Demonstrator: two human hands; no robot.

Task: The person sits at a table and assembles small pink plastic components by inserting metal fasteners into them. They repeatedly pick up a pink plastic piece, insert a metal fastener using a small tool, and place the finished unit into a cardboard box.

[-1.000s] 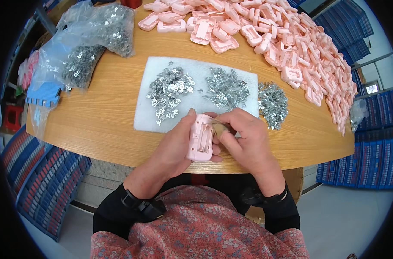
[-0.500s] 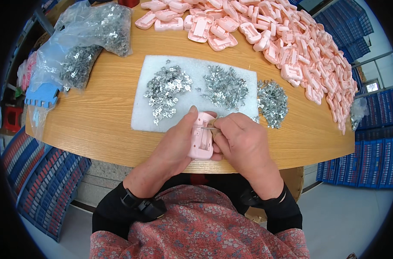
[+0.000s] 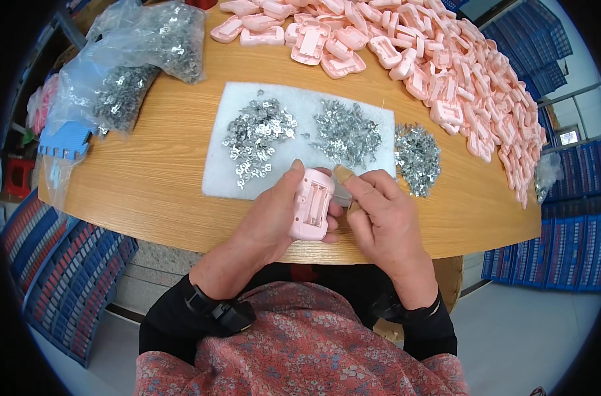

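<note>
My left hand point(image 3: 267, 214) is closed around a pink plastic housing point(image 3: 300, 218), with its open battery compartment facing up. My right hand point(image 3: 389, 221) is just to the right of the housing, thumb and forefinger bent toward each other. Tan coverings sit on those two fingertips. Between them is a grey, blurred tool point(image 3: 341, 196), whose kind I cannot make out. Behind my hands a white foam sheet point(image 3: 211, 178) bears two piles of small shiny metal contact pieces, a left pile point(image 3: 257, 135) and a right pile point(image 3: 347, 132).
Another pile of metal pieces point(image 3: 417, 160) lies on the wooden table point(image 3: 142, 191) right of the foam. A large heap of pink housings point(image 3: 445, 86) covers the far right. Clear bags of metal pieces point(image 3: 126, 96) stand at the far left. Blue racks point(image 3: 564, 247) are beyond the table.
My right hand has drawn back to the right, off the housing, and its thin metal tool no longer crosses the compartment. My left hand still holds the housing in nearly the same place.
</note>
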